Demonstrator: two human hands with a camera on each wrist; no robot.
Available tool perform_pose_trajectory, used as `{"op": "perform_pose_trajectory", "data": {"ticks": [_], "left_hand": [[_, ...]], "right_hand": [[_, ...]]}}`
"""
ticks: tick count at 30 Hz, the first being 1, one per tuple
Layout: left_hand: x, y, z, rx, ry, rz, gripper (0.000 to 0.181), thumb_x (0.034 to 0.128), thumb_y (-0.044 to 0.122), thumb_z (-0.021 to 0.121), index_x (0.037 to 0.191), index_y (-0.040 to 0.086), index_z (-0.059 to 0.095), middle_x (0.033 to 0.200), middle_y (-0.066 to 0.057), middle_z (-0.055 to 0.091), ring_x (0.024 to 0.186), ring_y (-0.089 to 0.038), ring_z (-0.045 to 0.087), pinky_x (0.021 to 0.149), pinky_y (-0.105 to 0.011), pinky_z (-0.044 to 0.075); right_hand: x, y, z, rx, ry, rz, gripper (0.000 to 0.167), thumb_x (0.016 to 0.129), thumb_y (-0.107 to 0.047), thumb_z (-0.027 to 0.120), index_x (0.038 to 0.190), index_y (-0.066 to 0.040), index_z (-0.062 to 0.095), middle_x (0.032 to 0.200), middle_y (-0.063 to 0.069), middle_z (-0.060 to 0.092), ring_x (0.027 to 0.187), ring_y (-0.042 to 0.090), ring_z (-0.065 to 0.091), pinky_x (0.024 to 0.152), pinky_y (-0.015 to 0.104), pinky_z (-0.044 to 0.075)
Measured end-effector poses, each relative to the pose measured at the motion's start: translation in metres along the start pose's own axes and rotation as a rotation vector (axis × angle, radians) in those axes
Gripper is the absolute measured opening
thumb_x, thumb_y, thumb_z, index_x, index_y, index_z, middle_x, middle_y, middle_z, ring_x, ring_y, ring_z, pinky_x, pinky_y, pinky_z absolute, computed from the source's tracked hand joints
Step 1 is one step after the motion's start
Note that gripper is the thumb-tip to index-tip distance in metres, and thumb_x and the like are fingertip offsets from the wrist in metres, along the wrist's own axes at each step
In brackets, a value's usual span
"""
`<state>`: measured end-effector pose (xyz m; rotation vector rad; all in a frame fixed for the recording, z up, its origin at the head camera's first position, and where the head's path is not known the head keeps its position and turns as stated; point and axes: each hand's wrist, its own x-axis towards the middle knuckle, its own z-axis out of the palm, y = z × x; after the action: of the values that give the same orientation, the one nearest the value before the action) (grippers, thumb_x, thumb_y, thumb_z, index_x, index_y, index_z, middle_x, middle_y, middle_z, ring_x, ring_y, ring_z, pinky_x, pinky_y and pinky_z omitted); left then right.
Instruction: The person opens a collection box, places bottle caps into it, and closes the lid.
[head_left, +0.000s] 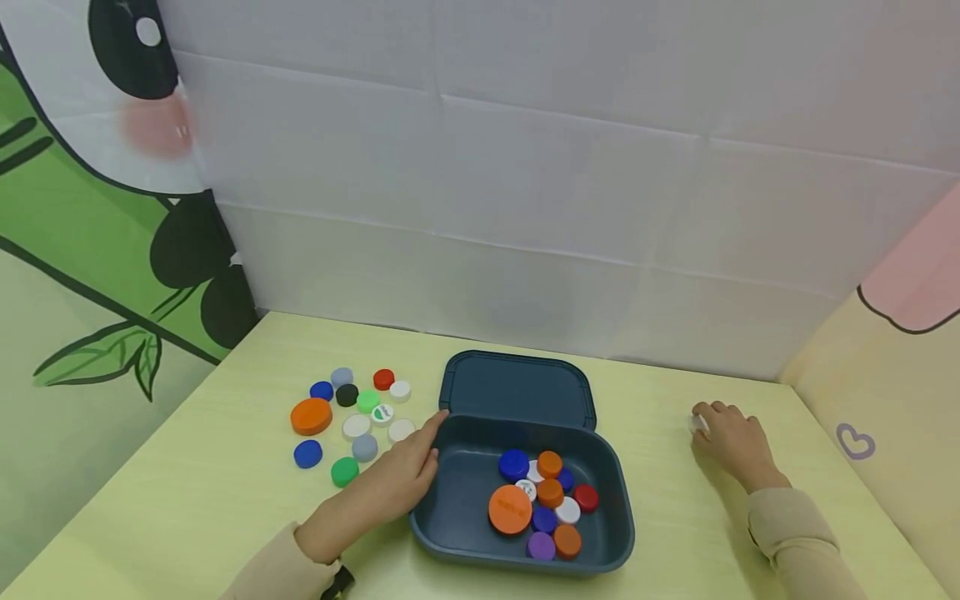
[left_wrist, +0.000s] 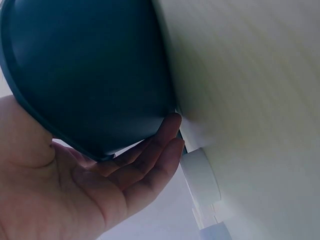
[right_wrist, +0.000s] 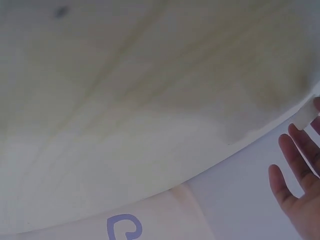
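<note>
On the left side of the dark blue box [head_left: 521,562], my left hand [head_left: 393,479] holds the wall, its fingers along the outside. The left wrist view shows that hand [left_wrist: 105,185] against the box's outer wall [left_wrist: 95,75], fingers slightly bent, thumb hidden. Several orange, blue, white, red and purple caps lie inside the box, with a large orange cap [head_left: 510,510] among them. Far to the right, my right hand [head_left: 733,442] pinches a white cap [head_left: 700,423] at the table surface. At the right wrist view's edge are that hand [right_wrist: 302,190] and cap [right_wrist: 305,114].
The box's lid [head_left: 517,387] lies flat behind it. Left of the box, loose caps are spread on the table [head_left: 187,500], including an orange one [head_left: 311,416] and a green one [head_left: 345,472]. A draped white wall [head_left: 525,183] stands behind the table.
</note>
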<state>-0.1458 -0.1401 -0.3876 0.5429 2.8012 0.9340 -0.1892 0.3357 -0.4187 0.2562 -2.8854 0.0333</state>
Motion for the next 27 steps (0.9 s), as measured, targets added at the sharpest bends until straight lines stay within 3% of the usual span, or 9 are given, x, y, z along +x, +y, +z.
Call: {"op": "perform_pose_trajectory", "data": {"ticks": [8, 16, 27], "left_hand": [[-0.001, 0.002, -0.002, -0.006, -0.004, -0.006, 0.051, 0.0962, 0.017, 0.04, 0.144, 0.01, 0.023, 0.14, -0.015, 0.042, 0.125, -0.03, 0.045, 0.099, -0.047, 0.04], [0.0, 0.0, 0.0, 0.002, 0.002, 0.002, 0.052, 0.0962, 0.017, 0.04, 0.145, 0.01, 0.023, 0.14, -0.014, 0.042, 0.125, -0.029, 0.045, 0.099, -0.047, 0.04], [0.0, 0.002, -0.001, -0.002, -0.006, -0.003, 0.052, 0.0963, 0.017, 0.04, 0.145, 0.011, 0.022, 0.141, -0.014, 0.041, 0.125, -0.029, 0.045, 0.099, -0.047, 0.04]], "right_hand": [[0.001, -0.017, -0.011, 0.003, 0.092, -0.04, 0.03, 0.08, -0.014, 0.061, 0.107, -0.004, 0.058, 0.093, 0.014, 0.06, 0.084, 0.033, 0.056, 0.061, 0.048, 0.042], [0.003, -0.048, -0.026, -0.014, 0.21, -0.11, 0.03, 0.075, -0.013, 0.064, 0.104, -0.005, 0.062, 0.09, 0.011, 0.062, 0.081, 0.03, 0.056, 0.058, 0.042, 0.041], [0.007, -0.11, -0.045, -0.014, 0.343, -0.309, 0.031, 0.073, -0.018, 0.065, 0.102, -0.009, 0.063, 0.092, 0.008, 0.062, 0.082, 0.026, 0.056, 0.065, 0.042, 0.044]]}}
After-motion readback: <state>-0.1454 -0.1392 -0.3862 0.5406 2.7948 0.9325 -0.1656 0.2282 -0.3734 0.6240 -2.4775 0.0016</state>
